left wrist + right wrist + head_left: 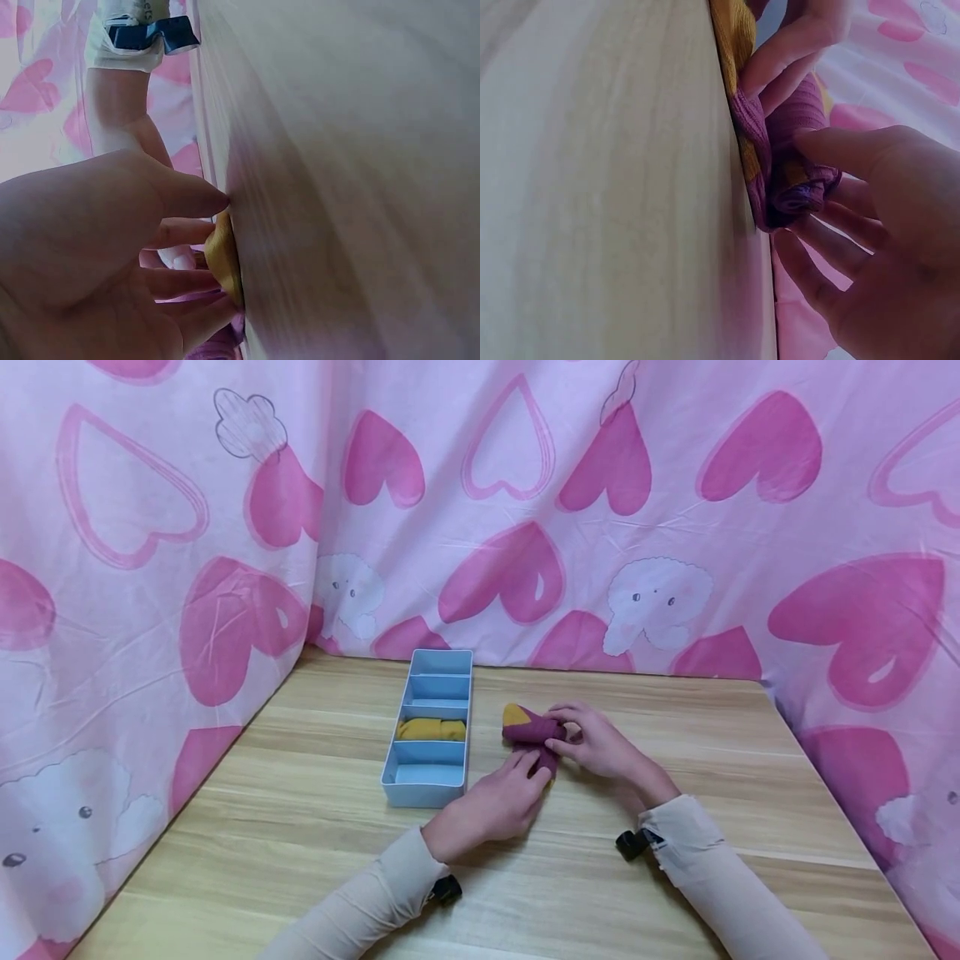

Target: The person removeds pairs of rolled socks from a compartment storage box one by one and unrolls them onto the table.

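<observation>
A purple sock [534, 728] with mustard-yellow parts is partly rolled on the table, right of the box. My right hand [600, 745] grips the roll's right end, with the thumb [840, 150] on one side and fingers on the other. Nearer me, my left hand [498, 797] presses its fingertips on the flat, unrolled end of the sock. That end's yellow part [223, 259] shows beside the left fingers in the left wrist view. The roll's coiled end [799, 196] faces the right palm.
Left of the sock stands a light-blue divided box [427, 795]. A folded mustard-yellow cloth bundle [431, 730] lies in its third compartment from the back. The wood-grain table [300, 827] meets a pink heart-patterned curtain [487, 460] at the back and sides.
</observation>
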`<action>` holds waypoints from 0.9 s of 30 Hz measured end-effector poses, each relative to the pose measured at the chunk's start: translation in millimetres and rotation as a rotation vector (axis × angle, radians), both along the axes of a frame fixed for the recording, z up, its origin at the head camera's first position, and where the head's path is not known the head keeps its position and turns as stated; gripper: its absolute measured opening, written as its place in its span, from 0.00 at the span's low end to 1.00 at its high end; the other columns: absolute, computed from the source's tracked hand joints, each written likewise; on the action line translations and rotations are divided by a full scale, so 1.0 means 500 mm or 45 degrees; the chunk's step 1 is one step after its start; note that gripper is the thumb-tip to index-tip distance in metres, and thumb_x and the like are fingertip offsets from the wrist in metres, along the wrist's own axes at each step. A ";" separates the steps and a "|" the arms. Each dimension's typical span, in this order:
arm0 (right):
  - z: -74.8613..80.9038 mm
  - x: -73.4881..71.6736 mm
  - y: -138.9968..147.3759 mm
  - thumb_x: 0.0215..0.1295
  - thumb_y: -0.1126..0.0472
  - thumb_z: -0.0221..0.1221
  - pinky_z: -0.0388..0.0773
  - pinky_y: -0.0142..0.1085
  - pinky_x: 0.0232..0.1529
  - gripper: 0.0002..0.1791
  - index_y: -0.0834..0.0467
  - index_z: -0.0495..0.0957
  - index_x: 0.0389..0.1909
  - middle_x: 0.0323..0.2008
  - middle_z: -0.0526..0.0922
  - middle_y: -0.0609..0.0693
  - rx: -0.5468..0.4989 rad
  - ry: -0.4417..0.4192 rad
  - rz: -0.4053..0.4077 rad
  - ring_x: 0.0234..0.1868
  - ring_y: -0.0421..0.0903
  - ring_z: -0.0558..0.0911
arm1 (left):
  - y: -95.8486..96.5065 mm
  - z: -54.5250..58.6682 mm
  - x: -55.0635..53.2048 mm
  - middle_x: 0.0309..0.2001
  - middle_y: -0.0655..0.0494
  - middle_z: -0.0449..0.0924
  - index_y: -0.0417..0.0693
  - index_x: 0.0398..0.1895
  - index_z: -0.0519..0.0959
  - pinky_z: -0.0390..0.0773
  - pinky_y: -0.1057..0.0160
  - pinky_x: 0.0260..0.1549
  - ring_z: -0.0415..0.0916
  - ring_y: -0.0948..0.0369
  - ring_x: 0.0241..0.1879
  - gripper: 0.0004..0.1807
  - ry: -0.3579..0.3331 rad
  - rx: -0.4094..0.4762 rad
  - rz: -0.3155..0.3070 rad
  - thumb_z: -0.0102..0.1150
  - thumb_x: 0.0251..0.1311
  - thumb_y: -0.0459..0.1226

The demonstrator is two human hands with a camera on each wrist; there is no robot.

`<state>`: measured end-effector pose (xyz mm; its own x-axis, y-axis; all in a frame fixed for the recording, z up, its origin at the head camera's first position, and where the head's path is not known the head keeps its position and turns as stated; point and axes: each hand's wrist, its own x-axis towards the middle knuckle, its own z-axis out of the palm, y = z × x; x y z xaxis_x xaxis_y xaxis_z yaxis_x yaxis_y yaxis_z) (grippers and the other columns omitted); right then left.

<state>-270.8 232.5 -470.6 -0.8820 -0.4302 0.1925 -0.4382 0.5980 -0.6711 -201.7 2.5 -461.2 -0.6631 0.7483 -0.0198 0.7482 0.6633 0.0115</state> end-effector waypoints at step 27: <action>0.007 -0.008 0.002 0.73 0.64 0.69 0.86 0.54 0.63 0.23 0.61 0.78 0.66 0.64 0.83 0.59 -0.052 -0.073 -0.013 0.64 0.62 0.86 | 0.005 0.003 0.002 0.60 0.53 0.76 0.51 0.67 0.78 0.80 0.63 0.59 0.73 0.57 0.56 0.24 0.103 0.031 -0.047 0.62 0.76 0.52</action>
<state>-274.6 233.6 -467.2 -0.8963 -0.4139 0.1592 -0.3926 0.5736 -0.7190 -201.0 5.1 -459.8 -0.6338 0.7718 0.0514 0.7713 0.6356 -0.0345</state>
